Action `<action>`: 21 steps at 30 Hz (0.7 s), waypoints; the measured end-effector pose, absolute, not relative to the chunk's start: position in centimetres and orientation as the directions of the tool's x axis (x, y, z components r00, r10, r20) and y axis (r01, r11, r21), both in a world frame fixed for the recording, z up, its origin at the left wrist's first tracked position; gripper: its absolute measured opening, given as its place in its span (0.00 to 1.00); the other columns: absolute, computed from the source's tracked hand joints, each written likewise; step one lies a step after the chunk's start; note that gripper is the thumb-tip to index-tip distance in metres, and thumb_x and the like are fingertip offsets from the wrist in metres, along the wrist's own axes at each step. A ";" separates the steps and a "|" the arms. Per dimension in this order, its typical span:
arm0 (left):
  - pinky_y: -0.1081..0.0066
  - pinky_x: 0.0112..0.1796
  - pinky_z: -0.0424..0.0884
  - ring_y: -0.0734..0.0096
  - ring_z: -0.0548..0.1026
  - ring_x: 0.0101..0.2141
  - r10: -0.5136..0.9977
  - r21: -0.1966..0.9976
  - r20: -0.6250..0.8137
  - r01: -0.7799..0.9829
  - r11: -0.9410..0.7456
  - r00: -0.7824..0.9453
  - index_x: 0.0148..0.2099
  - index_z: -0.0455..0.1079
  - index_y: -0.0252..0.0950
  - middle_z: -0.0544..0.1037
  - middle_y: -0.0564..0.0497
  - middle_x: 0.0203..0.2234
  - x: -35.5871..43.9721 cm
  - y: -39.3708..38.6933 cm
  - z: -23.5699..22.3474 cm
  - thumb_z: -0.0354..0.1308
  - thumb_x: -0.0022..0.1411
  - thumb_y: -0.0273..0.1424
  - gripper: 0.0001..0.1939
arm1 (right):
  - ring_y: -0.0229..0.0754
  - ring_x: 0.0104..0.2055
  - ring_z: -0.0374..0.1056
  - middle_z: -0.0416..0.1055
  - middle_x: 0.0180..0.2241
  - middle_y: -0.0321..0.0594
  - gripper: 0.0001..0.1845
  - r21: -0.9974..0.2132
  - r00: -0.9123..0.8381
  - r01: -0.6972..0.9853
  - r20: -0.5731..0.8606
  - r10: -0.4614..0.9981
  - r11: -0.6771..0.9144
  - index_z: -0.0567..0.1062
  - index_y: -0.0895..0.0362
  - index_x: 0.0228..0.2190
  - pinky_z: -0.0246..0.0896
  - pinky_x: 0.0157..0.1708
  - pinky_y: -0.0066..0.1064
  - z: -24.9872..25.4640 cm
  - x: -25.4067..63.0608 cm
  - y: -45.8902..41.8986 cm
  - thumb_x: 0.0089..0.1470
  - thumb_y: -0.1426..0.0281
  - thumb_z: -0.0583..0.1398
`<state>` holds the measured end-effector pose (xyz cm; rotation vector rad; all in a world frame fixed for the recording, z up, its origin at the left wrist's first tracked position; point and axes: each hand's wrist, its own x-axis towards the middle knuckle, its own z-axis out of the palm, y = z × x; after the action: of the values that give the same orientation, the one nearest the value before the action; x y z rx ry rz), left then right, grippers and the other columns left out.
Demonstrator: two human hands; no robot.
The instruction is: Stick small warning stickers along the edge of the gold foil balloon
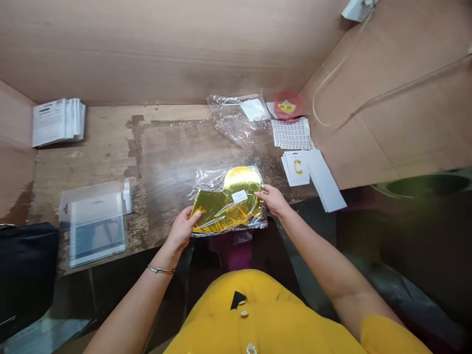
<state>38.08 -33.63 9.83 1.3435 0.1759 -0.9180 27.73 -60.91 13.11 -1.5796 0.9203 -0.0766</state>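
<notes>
A shiny gold foil balloon (216, 212), lying flat and folded, is inside a clear plastic bag (210, 178) at the table's front edge. A small white label (239, 196) with print too small to read sits on it. My left hand (183, 227) pinches the left end of the foil and its bag, thumb on top. At the opposite end, my right hand (273, 199) grips the bag's right edge between thumb and fingers. Both hands hold the package roughly level.
A stack of printed cards (55, 123) stands back left. Clear plastic sleeves (98, 228) lie front left. Along the right are a crumpled clear bag (236, 118), a red basket (289, 104), a sticker sheet (292, 133), cards marked C (297, 168) and white strips (326, 184).
</notes>
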 end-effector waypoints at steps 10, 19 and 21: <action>0.70 0.32 0.71 0.66 0.76 0.28 -0.228 0.840 -0.522 0.450 -0.303 0.822 0.47 0.69 0.32 0.78 0.52 0.27 39.3 -34.7 6.8 0.70 0.40 0.47 0.35 | 0.41 0.32 0.67 0.73 0.38 0.45 0.18 -0.882 0.806 -0.260 0.026 -0.591 -0.393 0.73 0.57 0.42 0.67 0.37 0.37 5.4 28.2 -64.9 0.48 0.64 0.61; 0.73 0.28 0.68 0.68 0.75 0.28 -0.085 0.824 -0.224 0.142 -0.548 0.971 0.46 0.70 0.36 0.78 0.53 0.28 38.1 -34.5 6.1 0.69 0.41 0.46 0.32 | 0.40 0.31 0.68 0.72 0.32 0.41 0.14 -0.884 0.750 -0.016 0.299 -0.590 -0.467 0.72 0.58 0.37 0.65 0.34 0.31 1.7 28.0 -67.4 0.56 0.67 0.49; 0.72 0.29 0.69 0.67 0.75 0.29 -0.099 0.805 -0.206 0.112 -0.582 0.974 0.41 0.72 0.34 0.78 0.52 0.27 37.6 -35.1 6.9 0.69 0.44 0.46 0.26 | 0.41 0.32 0.68 0.73 0.31 0.42 0.12 -0.867 0.770 0.006 0.322 -0.551 -0.499 0.73 0.58 0.33 0.65 0.36 0.32 1.8 28.6 -67.3 0.53 0.69 0.51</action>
<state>37.64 -35.07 6.87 2.1739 0.0092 -0.2835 28.60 -67.27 1.84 -1.9928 0.4103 -0.7225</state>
